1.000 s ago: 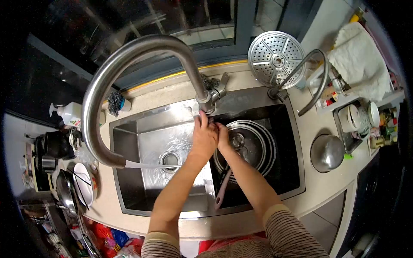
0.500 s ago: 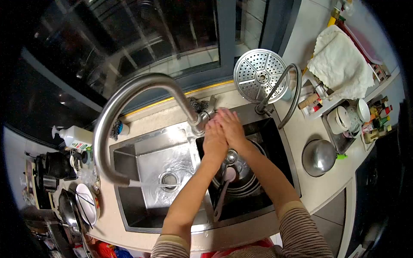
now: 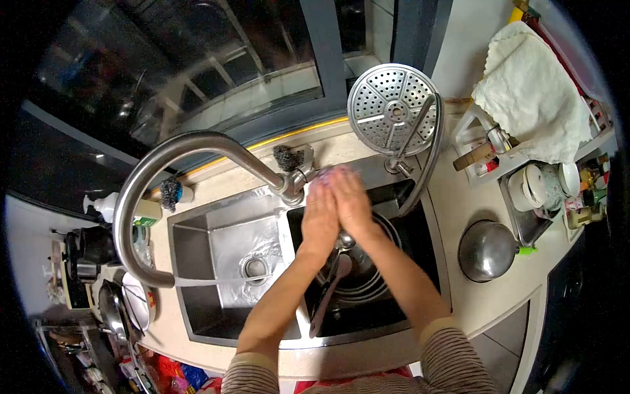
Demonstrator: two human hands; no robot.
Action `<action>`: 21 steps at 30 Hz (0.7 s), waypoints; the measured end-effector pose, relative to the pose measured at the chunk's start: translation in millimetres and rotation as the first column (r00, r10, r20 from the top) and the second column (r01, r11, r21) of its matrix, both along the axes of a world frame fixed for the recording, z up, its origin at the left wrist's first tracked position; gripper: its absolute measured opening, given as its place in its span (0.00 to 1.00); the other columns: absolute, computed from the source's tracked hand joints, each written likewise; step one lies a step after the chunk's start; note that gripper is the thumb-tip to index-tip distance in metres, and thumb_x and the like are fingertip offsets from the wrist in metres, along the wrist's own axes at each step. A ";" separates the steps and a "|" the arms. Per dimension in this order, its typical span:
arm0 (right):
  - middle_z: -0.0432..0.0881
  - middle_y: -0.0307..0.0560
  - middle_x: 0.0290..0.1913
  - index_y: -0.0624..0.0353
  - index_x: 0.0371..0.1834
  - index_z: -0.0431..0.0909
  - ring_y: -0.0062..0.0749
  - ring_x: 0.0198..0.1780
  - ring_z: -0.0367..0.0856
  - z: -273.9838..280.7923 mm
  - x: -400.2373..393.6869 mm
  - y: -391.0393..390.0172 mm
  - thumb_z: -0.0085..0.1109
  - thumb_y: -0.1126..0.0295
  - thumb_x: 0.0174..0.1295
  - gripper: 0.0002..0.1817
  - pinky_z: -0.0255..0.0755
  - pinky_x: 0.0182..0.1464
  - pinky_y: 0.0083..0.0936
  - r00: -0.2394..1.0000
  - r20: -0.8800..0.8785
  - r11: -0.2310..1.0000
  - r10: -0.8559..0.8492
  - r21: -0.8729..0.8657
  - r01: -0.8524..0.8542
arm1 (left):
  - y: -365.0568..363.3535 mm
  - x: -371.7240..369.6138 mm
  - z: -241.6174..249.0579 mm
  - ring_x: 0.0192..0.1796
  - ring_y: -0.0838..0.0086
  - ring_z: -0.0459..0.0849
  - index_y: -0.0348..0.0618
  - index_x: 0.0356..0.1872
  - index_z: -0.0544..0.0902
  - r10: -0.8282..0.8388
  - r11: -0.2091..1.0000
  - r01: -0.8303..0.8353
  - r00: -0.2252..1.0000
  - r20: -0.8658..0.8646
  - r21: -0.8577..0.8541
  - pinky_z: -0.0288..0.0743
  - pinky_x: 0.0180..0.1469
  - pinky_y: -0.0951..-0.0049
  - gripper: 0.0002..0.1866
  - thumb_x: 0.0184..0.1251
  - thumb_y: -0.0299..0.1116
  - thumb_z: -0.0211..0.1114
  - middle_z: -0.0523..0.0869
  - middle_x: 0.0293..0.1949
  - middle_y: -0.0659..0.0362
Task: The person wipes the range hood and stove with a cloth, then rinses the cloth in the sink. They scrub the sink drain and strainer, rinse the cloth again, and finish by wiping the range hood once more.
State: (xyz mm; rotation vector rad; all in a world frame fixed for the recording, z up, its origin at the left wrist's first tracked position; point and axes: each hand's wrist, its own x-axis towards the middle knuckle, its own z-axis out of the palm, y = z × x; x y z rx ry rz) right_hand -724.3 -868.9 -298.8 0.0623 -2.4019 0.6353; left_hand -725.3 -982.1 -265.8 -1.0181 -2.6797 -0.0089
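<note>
My left hand (image 3: 318, 220) and my right hand (image 3: 352, 200) are side by side, touching, over the back edge of the sink just right of the tap base (image 3: 291, 190). Their fingers are stretched out forward, the tips smeared by motion. A pinkish-purple patch shows at the fingertips; what it is I cannot make out. Under my wrists, in the dark right basin (image 3: 420, 262), lie a round metal pot (image 3: 374, 285) and a ladle (image 3: 326, 299). Water runs from the curved tap (image 3: 125, 223) into the left steel basin (image 3: 197, 282).
A perforated steamer plate (image 3: 380, 121) leans behind a thin second tap (image 3: 430, 157). An upturned metal bowl (image 3: 485, 249) sits on the right counter, near a rack draped with a white cloth (image 3: 531, 92). Dark scouring pads (image 3: 287, 157) and a spray bottle (image 3: 108, 207) stand behind and left.
The view has shifted a little, moving the tap leftward in the picture. My hands, overlapping before, now lie more evenly side by side. Water keeps running.
</note>
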 end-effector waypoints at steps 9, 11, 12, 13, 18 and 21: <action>0.75 0.52 0.51 0.66 0.49 0.73 0.47 0.55 0.69 35.5 10.3 -91.8 0.46 0.77 0.54 0.17 0.65 0.57 0.33 0.951 0.010 0.929 0.308 -0.221 -0.298 | -95.3 6.1 25.4 0.50 0.46 0.73 0.31 0.51 0.68 -0.006 0.857 -0.090 0.983 0.184 0.507 0.67 0.56 0.59 0.20 0.54 0.20 0.55 0.73 0.47 0.41; 0.69 0.54 0.58 0.70 0.52 0.69 0.47 0.59 0.66 42.4 14.5 -102.6 0.44 0.78 0.55 0.19 0.63 0.59 0.32 0.916 0.131 0.920 0.380 -0.152 -0.360 | -110.9 -1.3 10.2 0.47 0.46 0.73 0.34 0.53 0.67 -0.126 0.671 -0.252 0.888 0.442 0.698 0.69 0.53 0.62 0.21 0.55 0.18 0.53 0.73 0.46 0.41; 0.69 0.55 0.58 0.70 0.52 0.69 0.47 0.59 0.66 40.6 19.9 -107.6 0.44 0.78 0.55 0.19 0.63 0.60 0.32 0.926 0.127 0.930 0.355 -0.153 -0.336 | -115.4 1.5 -2.3 0.45 0.46 0.73 0.35 0.52 0.68 -0.183 0.630 -0.148 0.925 0.332 0.763 0.69 0.49 0.61 0.20 0.55 0.17 0.52 0.73 0.44 0.41; 0.69 0.56 0.58 0.70 0.52 0.69 0.48 0.59 0.65 35.5 31.4 -114.6 0.45 0.78 0.55 0.19 0.62 0.60 0.33 0.937 0.125 0.939 0.327 -0.154 -0.307 | -121.7 8.9 -8.5 0.44 0.46 0.73 0.35 0.50 0.68 -0.199 0.666 -0.129 0.919 0.341 0.735 0.69 0.48 0.60 0.19 0.54 0.17 0.52 0.73 0.43 0.41; 0.71 0.58 0.53 0.72 0.45 0.72 0.52 0.48 0.70 62.0 141.4 -147.8 0.48 0.79 0.52 0.16 0.68 0.52 0.37 0.876 0.391 0.959 0.283 -0.107 -0.263 | -169.1 107.1 18.2 0.43 0.48 0.72 0.34 0.35 0.71 -0.310 0.718 -0.064 0.862 0.401 0.693 0.69 0.45 0.59 0.11 0.48 0.14 0.53 0.72 0.38 0.45; 0.70 0.56 0.53 0.69 0.44 0.73 0.47 0.45 0.69 71.1 194.0 -176.4 0.52 0.76 0.47 0.18 0.67 0.50 0.37 0.834 0.473 0.920 0.286 0.109 -0.377 | -216.1 150.4 26.3 0.43 0.51 0.73 0.35 0.33 0.72 -0.402 0.793 -0.049 0.708 0.581 0.608 0.69 0.47 0.58 0.12 0.44 0.13 0.54 0.73 0.38 0.47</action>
